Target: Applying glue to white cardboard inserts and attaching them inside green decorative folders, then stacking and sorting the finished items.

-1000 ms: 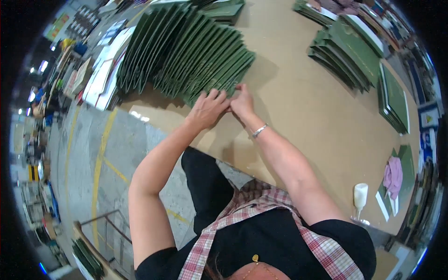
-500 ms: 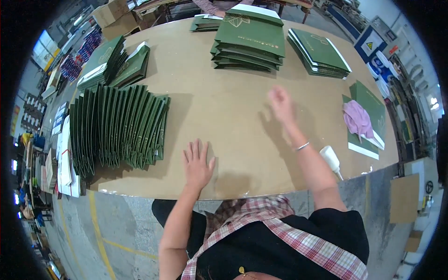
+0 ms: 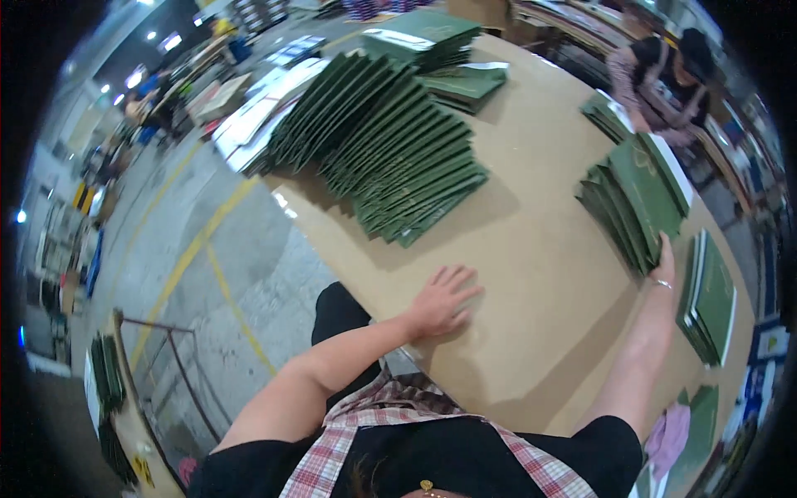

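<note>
My left hand (image 3: 444, 303) lies flat near the table's close edge, fingers spread, holding nothing. My right hand (image 3: 664, 267) is stretched out to the far right, at the near corner of a stack of green paper bags (image 3: 643, 195). Its fingers close on the edge of a bag there; some of them are hidden by the stack. To the left stands a long fanned row of green folded paper bags (image 3: 398, 153), packed side by side. More flat green bags (image 3: 427, 37) are piled behind that row.
Another pile of green bags (image 3: 710, 299) lies right of my right hand. A pink cloth (image 3: 667, 440) rests on green sheets at the lower right. Across the brown table (image 3: 531, 241) a co-worker (image 3: 672, 79) stands near a small bag stack. White sheets (image 3: 266, 108) are at the left.
The view has turned to the left. My right hand has gone from above the table to the far bag stack and taken hold at its edge. My left hand stays on the table.
</note>
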